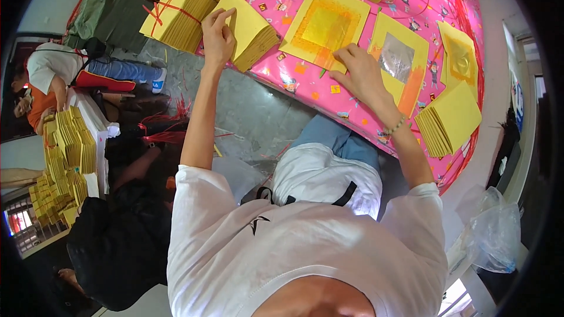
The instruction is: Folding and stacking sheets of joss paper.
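The white short-sleeved T-shirt (317,243) bore a small black angular chest mark (257,223). Blue trousers (332,134) were worn below. The right hand (361,73) carried a greenish round-bead wrist bracelet (395,127).

Tabletop (329,103): printed pink covering, plastic in look, smooth, glossy, with bright glints. Loose stack (252,26): yellow paper, matt. Tied bundles (179,14): yellow paper, matt; red ties (157,14), thin and plastic-looking. Gold-panelled sheet (329,20): matt yellow paper, the middle foil-like with a sheen, its orange border grainy. Silver-panelled sheet (395,56): matt yellow paper, metallic foil-like centre, reflective and slightly crinkled. Shirt (305,246): white cloth, soft, matt. Trousers (332,135): blue cloth, matt. Bracelet (392,126): small beads, material unclear. Clear bag (496,235): thin plastic film, crumpled, shiny. Floor (244,103): hard, smooth, faintly reflective.
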`<control>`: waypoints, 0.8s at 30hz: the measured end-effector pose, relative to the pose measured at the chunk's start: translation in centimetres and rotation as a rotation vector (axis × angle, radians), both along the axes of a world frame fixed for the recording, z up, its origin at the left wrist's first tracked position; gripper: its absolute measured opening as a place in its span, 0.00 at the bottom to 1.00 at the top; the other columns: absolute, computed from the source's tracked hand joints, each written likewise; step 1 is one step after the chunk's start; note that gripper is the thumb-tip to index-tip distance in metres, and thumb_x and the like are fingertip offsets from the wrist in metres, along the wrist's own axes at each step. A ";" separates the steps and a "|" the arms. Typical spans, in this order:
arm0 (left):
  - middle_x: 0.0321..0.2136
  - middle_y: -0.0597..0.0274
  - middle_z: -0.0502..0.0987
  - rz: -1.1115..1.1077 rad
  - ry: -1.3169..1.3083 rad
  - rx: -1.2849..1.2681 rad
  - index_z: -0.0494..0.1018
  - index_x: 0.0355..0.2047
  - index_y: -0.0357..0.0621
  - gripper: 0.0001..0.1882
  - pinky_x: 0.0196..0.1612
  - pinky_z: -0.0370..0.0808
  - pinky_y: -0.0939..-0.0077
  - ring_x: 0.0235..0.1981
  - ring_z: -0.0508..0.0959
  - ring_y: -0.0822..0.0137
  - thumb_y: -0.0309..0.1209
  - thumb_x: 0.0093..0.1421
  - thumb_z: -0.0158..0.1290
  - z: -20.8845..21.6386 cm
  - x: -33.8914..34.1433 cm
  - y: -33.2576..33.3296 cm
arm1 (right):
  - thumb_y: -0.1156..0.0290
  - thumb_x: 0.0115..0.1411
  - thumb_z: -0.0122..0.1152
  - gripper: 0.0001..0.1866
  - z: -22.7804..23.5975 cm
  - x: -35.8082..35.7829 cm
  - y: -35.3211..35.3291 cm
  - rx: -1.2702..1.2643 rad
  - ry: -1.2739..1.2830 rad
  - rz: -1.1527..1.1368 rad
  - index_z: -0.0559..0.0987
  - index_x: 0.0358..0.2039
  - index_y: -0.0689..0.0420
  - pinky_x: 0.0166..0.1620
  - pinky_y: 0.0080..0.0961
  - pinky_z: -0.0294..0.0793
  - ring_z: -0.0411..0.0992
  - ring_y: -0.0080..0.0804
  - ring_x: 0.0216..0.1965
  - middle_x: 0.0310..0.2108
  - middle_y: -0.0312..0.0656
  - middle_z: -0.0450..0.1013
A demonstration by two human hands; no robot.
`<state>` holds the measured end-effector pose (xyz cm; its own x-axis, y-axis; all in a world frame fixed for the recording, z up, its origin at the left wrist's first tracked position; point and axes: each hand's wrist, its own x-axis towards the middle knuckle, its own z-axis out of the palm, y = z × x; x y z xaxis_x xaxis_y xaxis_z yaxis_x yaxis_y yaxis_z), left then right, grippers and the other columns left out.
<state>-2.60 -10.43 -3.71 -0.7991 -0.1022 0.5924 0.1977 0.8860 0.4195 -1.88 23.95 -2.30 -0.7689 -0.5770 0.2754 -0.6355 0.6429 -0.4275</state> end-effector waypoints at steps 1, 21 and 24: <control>0.46 0.51 0.71 0.001 0.002 -0.003 0.72 0.49 0.49 0.26 0.52 0.65 0.64 0.49 0.69 0.52 0.14 0.51 0.41 0.2 0.0 0.0 | 0.64 0.47 0.65 0.15 -0.6 0.4 0.1 -0.013 0.057 -0.004 0.75 0.33 0.58 0.37 0.38 0.70 0.69 0.43 0.36 0.31 0.43 0.70; 0.40 0.49 0.75 0.069 0.002 0.014 0.71 0.47 0.44 0.15 0.48 0.69 0.62 0.44 0.72 0.51 0.23 0.60 0.44 2.3 1.3 -1.4 | 0.66 0.55 0.58 0.10 -0.6 0.0 0.5 -0.075 -0.058 -0.067 0.78 0.28 0.60 0.32 0.37 0.71 0.73 0.46 0.29 0.25 0.47 0.73; 0.40 0.50 0.74 0.045 0.064 0.009 0.71 0.47 0.44 0.16 0.47 0.69 0.63 0.43 0.73 0.51 0.22 0.58 0.45 3.4 1.6 -0.2 | 0.65 0.55 0.58 0.11 -0.7 -0.5 0.8 -0.088 -0.100 -0.070 0.78 0.28 0.60 0.31 0.38 0.71 0.73 0.47 0.27 0.23 0.49 0.73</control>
<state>-0.96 -10.66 -0.31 -0.7544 -0.1431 0.6407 0.1840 0.8908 0.4156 -2.42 24.72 -3.01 -0.8324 -0.4982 0.2427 -0.5422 0.6416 -0.5426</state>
